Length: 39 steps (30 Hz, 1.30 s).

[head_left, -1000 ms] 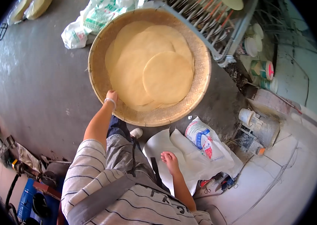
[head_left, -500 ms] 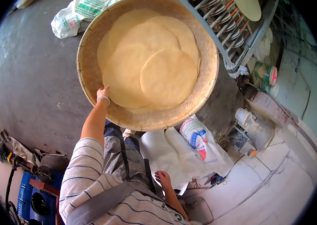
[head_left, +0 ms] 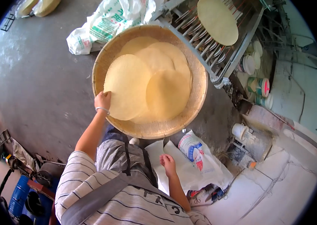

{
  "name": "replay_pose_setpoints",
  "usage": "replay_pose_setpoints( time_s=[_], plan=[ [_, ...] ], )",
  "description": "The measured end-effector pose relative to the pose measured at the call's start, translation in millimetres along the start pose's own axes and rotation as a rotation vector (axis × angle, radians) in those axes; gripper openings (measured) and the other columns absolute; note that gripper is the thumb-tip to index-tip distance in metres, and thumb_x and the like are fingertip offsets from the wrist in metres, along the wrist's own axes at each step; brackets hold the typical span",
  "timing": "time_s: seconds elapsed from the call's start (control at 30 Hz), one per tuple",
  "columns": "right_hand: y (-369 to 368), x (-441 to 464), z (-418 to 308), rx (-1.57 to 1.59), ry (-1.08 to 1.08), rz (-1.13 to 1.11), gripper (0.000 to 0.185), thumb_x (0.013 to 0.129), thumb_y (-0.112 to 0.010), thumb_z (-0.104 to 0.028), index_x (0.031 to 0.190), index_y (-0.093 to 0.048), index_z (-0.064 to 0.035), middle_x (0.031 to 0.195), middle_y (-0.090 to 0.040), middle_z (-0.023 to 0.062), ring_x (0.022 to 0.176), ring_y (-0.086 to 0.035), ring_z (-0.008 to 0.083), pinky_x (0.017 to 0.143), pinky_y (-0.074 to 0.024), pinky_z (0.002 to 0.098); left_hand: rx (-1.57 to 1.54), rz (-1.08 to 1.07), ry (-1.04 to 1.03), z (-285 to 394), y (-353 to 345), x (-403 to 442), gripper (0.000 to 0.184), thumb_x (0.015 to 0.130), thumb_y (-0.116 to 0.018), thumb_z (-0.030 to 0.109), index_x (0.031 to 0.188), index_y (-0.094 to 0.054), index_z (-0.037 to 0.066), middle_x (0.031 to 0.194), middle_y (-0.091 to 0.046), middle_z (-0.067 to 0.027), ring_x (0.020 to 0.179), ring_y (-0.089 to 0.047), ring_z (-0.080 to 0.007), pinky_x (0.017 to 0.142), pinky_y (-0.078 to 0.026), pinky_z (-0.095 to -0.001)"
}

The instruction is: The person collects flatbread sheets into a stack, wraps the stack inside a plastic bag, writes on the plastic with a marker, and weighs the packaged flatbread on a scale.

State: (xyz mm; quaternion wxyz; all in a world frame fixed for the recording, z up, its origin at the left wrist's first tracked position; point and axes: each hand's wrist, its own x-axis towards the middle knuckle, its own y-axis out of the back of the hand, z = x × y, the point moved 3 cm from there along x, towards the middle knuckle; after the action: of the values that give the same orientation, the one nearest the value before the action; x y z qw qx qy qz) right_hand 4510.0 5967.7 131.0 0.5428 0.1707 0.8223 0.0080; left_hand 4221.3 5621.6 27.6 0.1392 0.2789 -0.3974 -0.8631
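My left hand pinches the left edge of a thin round tan sheet, like a large flatbread, its kind not certain. That sheet is raised and tilted over several similar round sheets lying overlapped in a wide woven bamboo basket. A shadow falls on the lower right sheet. My right hand hangs low in front of my body, its fingers curled in with nothing visible in them. Beneath it lie white sacks, which it does not appear to touch.
A metal rack overhangs the basket's upper right, carrying another round sheet. White and green plastic bags lie behind the basket. Buckets line the right side. Scissors and tools lie by the sacks; a blue drum stands lower left.
My left hand has lifted a round sheet's left edge and tilted it. My right hand has risen slightly. The view has shifted, bringing more of the rack and plastic bags into sight.
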Motion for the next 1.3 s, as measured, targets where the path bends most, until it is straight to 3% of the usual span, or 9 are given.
replay_pose_setpoints(
  time_s=[0.03,0.17,0.27,0.33,0.37,0.53,0.8,1.0,1.3],
  plan=[
    [-3.6,2.0,-3.7,-0.032,0.023,-0.012,0.02,0.088,-0.05,-0.021,0.099,-0.055,-0.0044,0.092,-0.061,0.005,0.078,-0.057,0.0112,0.069,-0.0465,0.0236,0.088,0.048,-0.064,7.0,24.6,-2.0,0.031,0.077,-0.057,0.033,0.076,-0.063,0.003,0.073,-0.06,-0.0202,0.07,-0.058,-0.0355,0.063,-0.046,-0.0425],
    [-35.1,9.6,-30.5,-0.051,0.145,-0.227,0.017,0.088,-0.05,-0.02,0.094,-0.056,-0.0052,0.087,-0.061,0.0028,0.072,-0.056,0.0087,0.063,-0.0457,0.0212,0.073,0.196,-0.556,66.9,90.2,-57.0,0.017,0.076,-0.058,0.026,0.073,-0.065,0.011,0.068,-0.06,-0.0126,0.064,-0.058,-0.03,0.059,-0.047,-0.0388],
    [-55.1,26.2,-52.8,-0.126,0.222,-0.462,0.018,0.089,-0.048,-0.022,0.094,-0.056,-0.0059,0.086,-0.06,0.0018,0.074,-0.055,0.0086,0.064,-0.0455,0.0217,0.079,0.043,-0.761,102.5,112.5,-152.9,0.01,0.07,-0.059,0.018,0.074,-0.065,0.011,0.065,-0.061,-0.0095,0.061,-0.059,-0.0256,0.057,-0.048,-0.0357],
    [-71.3,-6.0,-83.2,0.16,0.205,-0.438,0.018,0.088,-0.049,-0.023,0.096,-0.055,-0.0074,0.086,-0.057,0.001,0.079,-0.054,0.0083,0.067,-0.044,0.0222,-0.039,0.002,-0.91,120.6,128.5,-237.5,0.013,0.064,-0.063,0.008,0.076,-0.064,0.007,0.07,-0.063,-0.0081,0.063,-0.061,-0.0238,0.06,-0.048,-0.0344],
    [-75.9,0.4,-81.5,0.323,0.077,-0.492,0.02,0.088,-0.047,-0.026,0.098,-0.053,-0.0095,0.095,-0.056,0.005,0.088,-0.053,0.0127,0.076,-0.0427,0.0274,-0.067,-0.026,-0.966,120.7,127.7,-278.4,0.018,0.06,-0.064,0.006,0.078,-0.063,0.006,0.074,-0.064,-0.0081,0.067,-0.062,-0.0232,0.062,-0.049,-0.0338],
    [-57.9,7.7,-71.3,0.77,-0.06,-0.597,0.022,0.088,-0.048,-0.028,0.099,-0.052,-0.0097,0.097,-0.055,0.0061,0.089,-0.052,0.0145,0.077,-0.0423,0.0291,-0.172,-0.192,-1.286,104.1,114.2,-431.1,0.031,0.054,-0.063,0.005,0.086,-0.062,0.004,0.088,-0.065,-0.0055,0.076,-0.061,-0.0199,0.067,-0.048,-0.0317],
    [-10.9,-0.6,-55.0,0.97,0.009,-0.672,0.026,0.086,-0.049,-0.032,0.101,-0.051,-0.0101,0.099,-0.054,0.0079,0.09,-0.052,0.0173,0.078,-0.0418,0.0317,-0.054,-0.067,-1.421,96.1,140.1,-486.4,0.027,0.06,-0.06,0.009,0.087,-0.061,0.006,0.094,-0.063,-0.0058,0.085,-0.059,-0.021,0.072,-0.046,-0.0328],
    [-10.3,-9.9,-53.0,1.002,0.021,-0.776,0.029,0.086,-0.05,-0.034,0.102,-0.05,-0.0104,0.101,-0.054,0.0093,0.091,-0.052,0.0195,0.079,-0.0415,0.0337,0.093,0.166,-1.326,62.6,164.3,-488.8,0.021,0.066,-0.058,0.009,0.086,-0.061,0.008,0.1,-0.061,-0.005,0.091,-0.057,-0.0207,0.081,-0.042,-0.0373],
    [-48.8,-37.6,-10.3,0.861,-0.118,-0.956,0.033,0.084,-0.051,-0.038,0.103,-0.049,-0.0109,0.104,-0.053,0.0113,0.093,-0.051,0.0227,0.081,-0.0409,0.0366,-0.016,0.091,-1.301,32.6,212.4,-475.0,0.026,0.055,-0.063,0.005,0.08,-0.06,0.01,0.083,-0.064,-0.0018,0.071,-0.058,-0.0197,0.064,-0.046,-0.0329]
  ],
)
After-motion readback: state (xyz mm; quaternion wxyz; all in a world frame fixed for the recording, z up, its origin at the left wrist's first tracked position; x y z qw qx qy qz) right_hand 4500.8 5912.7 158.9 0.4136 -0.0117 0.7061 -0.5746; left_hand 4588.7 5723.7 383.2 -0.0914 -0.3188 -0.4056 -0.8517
